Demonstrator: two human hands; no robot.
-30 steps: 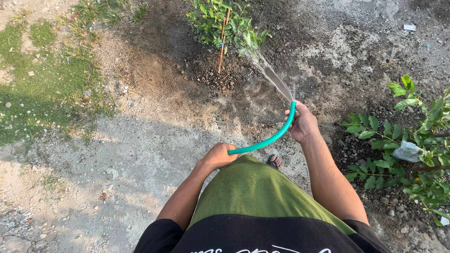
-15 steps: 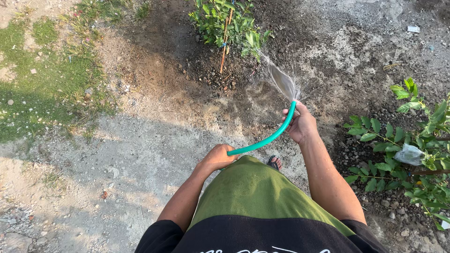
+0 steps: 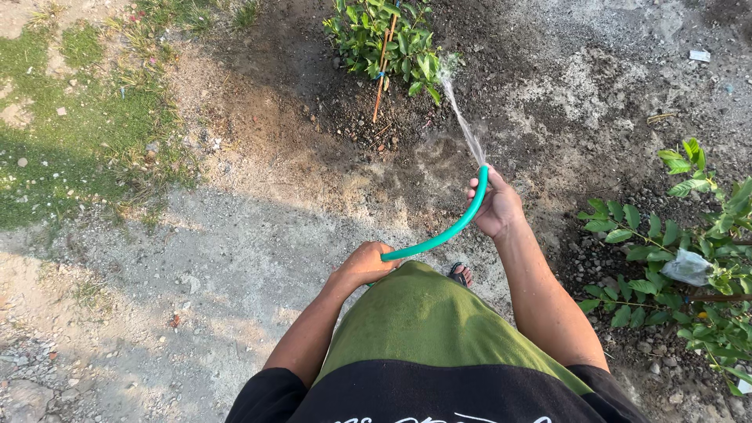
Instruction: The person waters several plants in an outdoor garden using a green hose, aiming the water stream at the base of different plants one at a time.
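A green hose (image 3: pixel 446 231) curves between my two hands. My right hand (image 3: pixel 497 205) grips it near the nozzle end, thumb by the opening. My left hand (image 3: pixel 364 262) holds it lower down, close to my waist. A thin jet of water (image 3: pixel 462 117) shoots from the hose end up and to the left, landing on the right side of a small leafy plant (image 3: pixel 388 39) tied to a thin stake. Dark damp soil (image 3: pixel 368 117) surrounds that plant.
A second leafy shrub (image 3: pixel 689 251) with a clear plastic bag caught in it stands at the right. Grass patches (image 3: pixel 70 133) lie at the upper left, with gravelly bare ground (image 3: pixel 196 274) in between. My sandalled foot (image 3: pixel 460 272) shows below the hose.
My right hand has lifted slightly and turned the hose end; the broad spray has narrowed to a thin jet aimed higher at the plant. The view shifted a little.
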